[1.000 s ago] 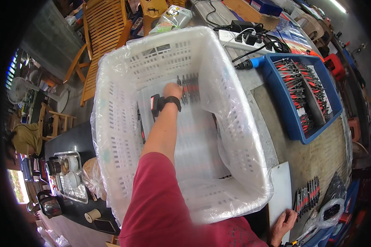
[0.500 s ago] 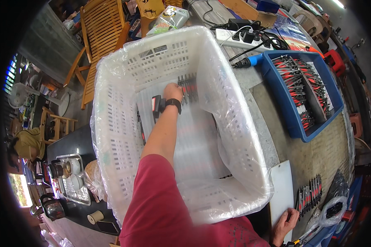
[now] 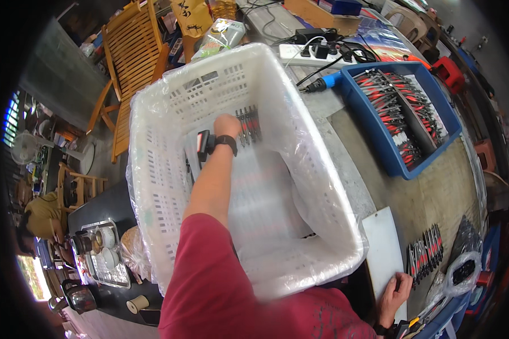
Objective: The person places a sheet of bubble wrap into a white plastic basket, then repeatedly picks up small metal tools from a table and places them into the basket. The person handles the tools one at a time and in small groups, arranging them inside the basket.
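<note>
My left hand reaches down into a white plastic crate lined with clear film, its fingers curled and mostly hidden from above. Against its right side lies a row of slim black-and-red pen-like sticks, set side by side on a translucent sheet. What the fingers grip, if anything, cannot be made out. My right hand rests on the edge of a white board, fingers loosely bent and apart, holding nothing. Beyond its fingertips, another row of the same sticks lies on the table.
Right of the crate stands a blue bin with a divider, full of such sticks. A blue-handled tool and a power strip with cables lie behind. A black plastic bag sits at right; a metal tray with cups at left.
The whole view has shifted slightly, with the crate and bin now a little further left. Both hands stay in nearly the same places beside the sticks and on the board.
</note>
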### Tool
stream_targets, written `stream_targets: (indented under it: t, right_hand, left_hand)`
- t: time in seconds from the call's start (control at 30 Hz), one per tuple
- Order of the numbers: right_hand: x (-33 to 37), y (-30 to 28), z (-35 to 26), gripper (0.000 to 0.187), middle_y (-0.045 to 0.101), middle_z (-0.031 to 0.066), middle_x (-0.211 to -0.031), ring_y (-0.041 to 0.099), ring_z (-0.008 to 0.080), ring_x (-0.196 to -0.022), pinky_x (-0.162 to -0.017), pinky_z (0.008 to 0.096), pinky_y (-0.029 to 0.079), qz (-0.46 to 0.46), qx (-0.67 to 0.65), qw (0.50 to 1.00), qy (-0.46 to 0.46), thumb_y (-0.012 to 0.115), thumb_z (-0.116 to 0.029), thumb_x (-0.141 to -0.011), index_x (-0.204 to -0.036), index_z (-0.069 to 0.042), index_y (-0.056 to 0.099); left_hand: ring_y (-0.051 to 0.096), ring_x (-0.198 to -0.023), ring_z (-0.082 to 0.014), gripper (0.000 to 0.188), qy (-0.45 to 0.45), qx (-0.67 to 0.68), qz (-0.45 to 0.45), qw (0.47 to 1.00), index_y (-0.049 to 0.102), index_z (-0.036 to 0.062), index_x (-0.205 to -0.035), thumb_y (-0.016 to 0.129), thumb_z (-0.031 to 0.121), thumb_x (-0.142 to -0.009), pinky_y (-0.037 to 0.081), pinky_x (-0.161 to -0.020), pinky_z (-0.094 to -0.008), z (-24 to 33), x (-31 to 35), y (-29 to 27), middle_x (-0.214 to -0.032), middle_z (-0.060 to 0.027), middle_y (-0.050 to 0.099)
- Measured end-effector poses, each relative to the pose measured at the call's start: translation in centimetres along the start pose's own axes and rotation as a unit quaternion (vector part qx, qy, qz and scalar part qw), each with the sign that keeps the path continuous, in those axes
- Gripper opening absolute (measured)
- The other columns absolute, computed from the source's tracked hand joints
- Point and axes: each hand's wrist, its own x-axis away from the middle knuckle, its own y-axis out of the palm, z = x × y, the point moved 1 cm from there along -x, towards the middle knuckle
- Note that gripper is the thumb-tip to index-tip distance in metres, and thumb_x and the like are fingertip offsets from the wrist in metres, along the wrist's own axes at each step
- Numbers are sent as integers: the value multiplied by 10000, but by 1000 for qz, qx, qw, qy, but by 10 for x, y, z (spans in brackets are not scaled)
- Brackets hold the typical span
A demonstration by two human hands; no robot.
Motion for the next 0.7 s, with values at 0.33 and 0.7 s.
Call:
stream_targets:
  t: [0.33,0.7]
  right_hand:
    - [-1,-3,7,135,508,163,-809,498,339,-776,-685,413,399,13,12,999,-49,554,-34,-731,-860,6,542]
    - [0,-69,38,100,563,148,-797,554,318,-750,-669,377,450,157,-38,986,-31,574,-36,-756,-847,7,580]
  left_hand:
    - [445,-461,-74,181,51,276,-74,957,601,51,-622,554,189,-729,321,-417,-250,58,1,-85,-521,18,483]
    - [415,-492,-16,123,232,381,-337,829,580,62,-857,575,185,-869,306,-443,-148,210,130,-164,-685,19,540]
